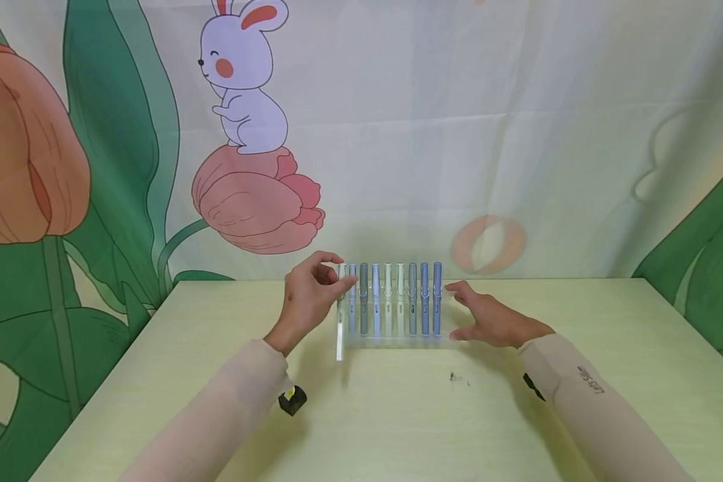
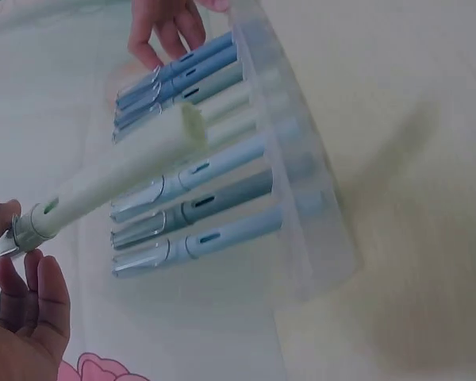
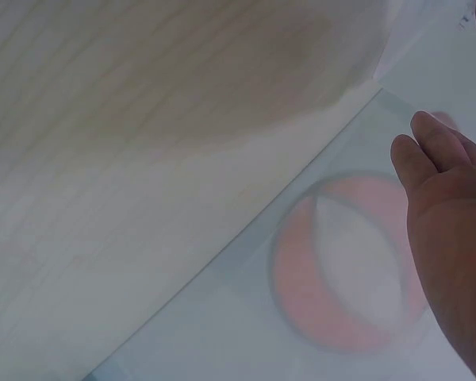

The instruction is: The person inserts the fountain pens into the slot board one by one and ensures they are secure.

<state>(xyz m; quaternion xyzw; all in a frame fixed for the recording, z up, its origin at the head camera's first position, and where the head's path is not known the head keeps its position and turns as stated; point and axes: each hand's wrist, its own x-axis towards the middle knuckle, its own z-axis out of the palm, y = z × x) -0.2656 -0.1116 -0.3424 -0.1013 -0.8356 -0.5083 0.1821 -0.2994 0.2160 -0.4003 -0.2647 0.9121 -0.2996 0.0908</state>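
Note:
My left hand (image 1: 306, 300) pinches a pale green pen (image 2: 115, 178) near its clip end, between thumb and fingers. The pen tilts, its blunt end pointing down toward me at the left end of a clear plastic pen stand (image 2: 305, 214). Several capped pens in blue, grey-blue and pale green stand in a row in it; a dark blue pen (image 1: 437, 301) is at the right end. Beside that end is my right hand (image 1: 493, 320), its fingers and thumb spread apart with nothing between them. In the right wrist view the stand is out of sight.
A light wooden table (image 1: 391, 422) lies under the stand, with small dark marks (image 1: 454, 379) in front of it. Behind rises a cloth backdrop (image 1: 397, 134) printed with a rabbit and flowers. A small black object (image 1: 292, 400) shows under the left sleeve.

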